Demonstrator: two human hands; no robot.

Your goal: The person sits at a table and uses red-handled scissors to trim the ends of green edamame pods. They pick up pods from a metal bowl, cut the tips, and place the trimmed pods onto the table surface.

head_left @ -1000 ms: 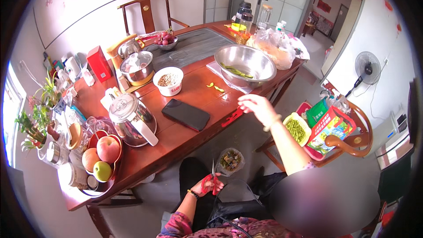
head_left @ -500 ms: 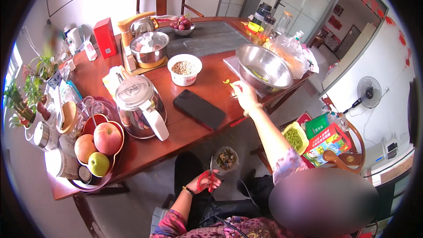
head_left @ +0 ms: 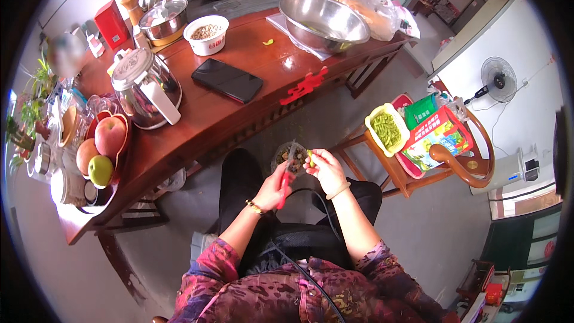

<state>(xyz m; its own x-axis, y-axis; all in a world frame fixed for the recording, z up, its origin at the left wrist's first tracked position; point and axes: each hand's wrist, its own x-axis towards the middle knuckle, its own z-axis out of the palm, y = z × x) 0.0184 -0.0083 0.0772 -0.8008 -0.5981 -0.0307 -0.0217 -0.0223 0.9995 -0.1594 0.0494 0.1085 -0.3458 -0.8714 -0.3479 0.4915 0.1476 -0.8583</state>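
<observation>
Gripping red-handled scissors (head_left: pixel 286 174) over the lap, the left hand (head_left: pixel 274 186) sits beside a small bowl of scraps (head_left: pixel 291 157) below the surface's (head_left: pixel 239 113) near edge. Just right, the right hand (head_left: pixel 326 169) pinches a green bean pod (head_left: pixel 310 158) at the blades. Farther right, a yellow tray of pods (head_left: pixel 387 130) rests on a wooden chair (head_left: pixel 454 164).

Between the bench (head_left: pixel 197 137) front edge and the wooden chair (head_left: pixel 418 173) the floor (head_left: pixel 335 113) is open; kettle (head_left: pixel 146 87), phone (head_left: pixel 227 79) and steel bowl (head_left: pixel 323 21) crowd the bench top.
</observation>
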